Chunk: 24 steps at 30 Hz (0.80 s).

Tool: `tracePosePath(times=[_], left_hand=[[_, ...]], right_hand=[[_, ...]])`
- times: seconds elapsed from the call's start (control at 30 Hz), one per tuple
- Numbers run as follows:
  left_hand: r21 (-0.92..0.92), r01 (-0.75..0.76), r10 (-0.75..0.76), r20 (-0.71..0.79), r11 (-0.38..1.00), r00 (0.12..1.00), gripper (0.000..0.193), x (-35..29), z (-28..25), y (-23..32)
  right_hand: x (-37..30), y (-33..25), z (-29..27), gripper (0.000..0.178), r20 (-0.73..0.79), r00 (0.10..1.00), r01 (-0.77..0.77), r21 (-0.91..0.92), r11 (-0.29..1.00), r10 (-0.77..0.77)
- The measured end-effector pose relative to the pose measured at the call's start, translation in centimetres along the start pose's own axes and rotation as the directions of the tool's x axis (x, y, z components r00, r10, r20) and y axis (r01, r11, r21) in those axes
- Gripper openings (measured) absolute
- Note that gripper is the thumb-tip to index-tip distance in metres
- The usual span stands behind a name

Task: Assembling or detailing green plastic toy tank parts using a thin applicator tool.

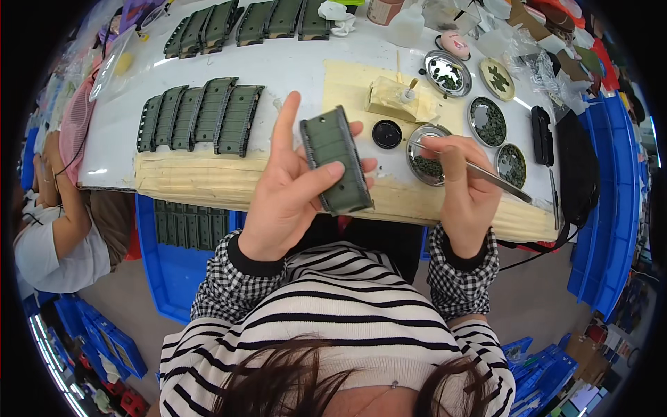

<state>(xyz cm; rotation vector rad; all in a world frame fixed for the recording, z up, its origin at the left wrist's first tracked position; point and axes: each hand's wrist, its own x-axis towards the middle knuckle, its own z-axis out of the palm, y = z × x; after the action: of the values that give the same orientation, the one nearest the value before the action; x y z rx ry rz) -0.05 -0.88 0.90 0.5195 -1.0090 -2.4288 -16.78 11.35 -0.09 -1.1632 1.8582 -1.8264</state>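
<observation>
L hand [278, 191] is clamped on the green panel [332, 156], thumb across its front, fingertips showing past its far edge, index stuck out free. Panel's up in the air, tilted, approx. over the near edge of the surface [288, 69]. Main risk IMO: only thumb pressure shows on the face, so if it eases, panel could slip toward the lap.

R hand [469, 187] has its grip closed on the tweezers [497, 178], tips over/near the metal dish [432, 130] w/ small dark-green pieces [425, 168]. Can't tell if tips hold a piece; too small. Poss. trouble: uneven pinch flicks a piece away, or a low wrist knocks the dish & spills it. Black round cap [387, 134] sits just beside, so a careless L swing might bump it too.
</observation>
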Motion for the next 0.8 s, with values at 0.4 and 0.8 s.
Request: tracePosePath(times=[0.4,0.8], left_hand=[[-0.219,-0.007,-0.047,-0.242,0.976,0.969,0.049,0.6,-1.9,0.1],[-0.372,0.002,-0.082,-0.201,0.928,0.976,0.045,0.7,-2.7,0.3]], right_hand=[[0.8,2.3,1.5,0.010,0.075,0.990,0.139,-0.364,0.921,-0.119],[-0.3,-1.5,0.9,0.019,0.113,0.991,0.073,0.021,0.997,-0.075]])
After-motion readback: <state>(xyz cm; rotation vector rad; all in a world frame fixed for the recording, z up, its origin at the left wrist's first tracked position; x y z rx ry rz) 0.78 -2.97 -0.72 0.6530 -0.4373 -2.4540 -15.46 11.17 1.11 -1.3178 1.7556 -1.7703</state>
